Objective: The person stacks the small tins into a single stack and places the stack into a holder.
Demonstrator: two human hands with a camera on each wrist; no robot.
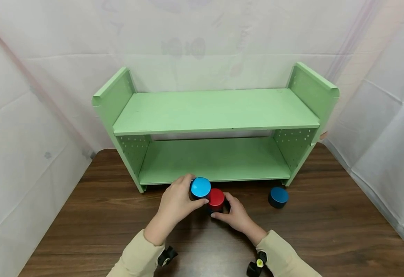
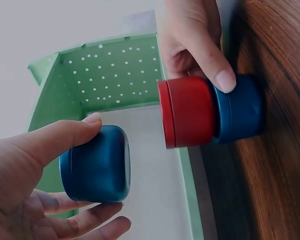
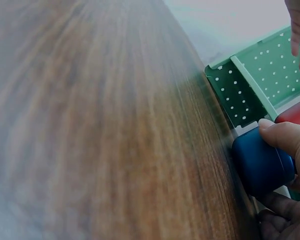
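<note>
Your L hand's (image 1: pixel 176 201) gripping blue tin (image 1: pixel 200 187), R hand's (image 1: pixel 236 216) pinching lower tin (image 3: pixel 262 162) (red tin (image 1: pixel 217 197) atop). 3rd tin's (image 1: pixel 278 197) sitting twd table's (image 1: pixel 333 231) R edge.

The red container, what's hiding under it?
A blue container is right under the red container. You can see the blue one's side, but its top can't be seen because the red one covers it.

This is a makeshift, sheet-walled booth (image 1: pixel 28 127): in the head view, pale sheeting (image 1: pixel 219 34) hangs at twelve o'clock and also at nine and three, around a wood-grain counter (image 1: pixel 330 223) with a green shelf unit (image 1: pixel 215 110) towards twelve; faint marks (image 1: pixel 183 47) on the sheeting are perhaps printing.
</note>
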